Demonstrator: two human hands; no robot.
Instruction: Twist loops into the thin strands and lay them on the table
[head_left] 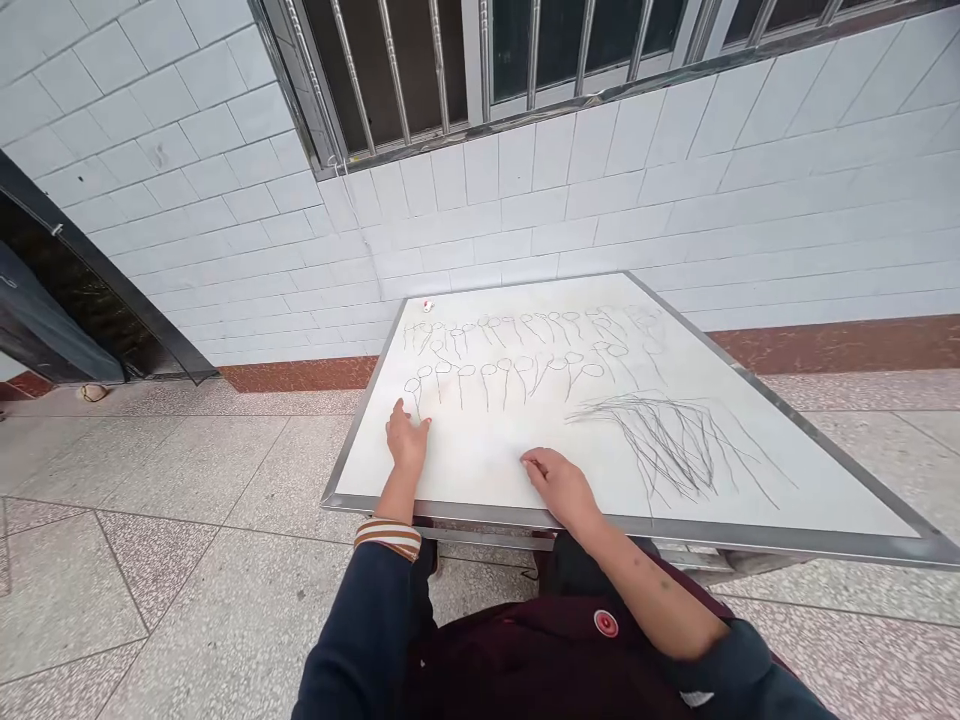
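Thin dark wires with a loop at one end lie in rows on a white table (480, 470); one looped wire (413, 388) is at the left end of the front row. My left hand (407, 438) is just below that loop, fingers apart, and no wire shows clearly in it. Over the table's front part, my right hand (561, 483) is closed, its fingertips pressed together. Whatever it may hold is hidden or too thin to see. To its right spreads a loose pile of straight wires (675, 445), crossing one another.
A small white and red object (427, 306) sits at the table's far left corner. The table has a grey metal rim (810, 430) and stands near a white tiled wall (517, 230) with a barred window (495, 60). A dark doorway (67, 290) is at the left.
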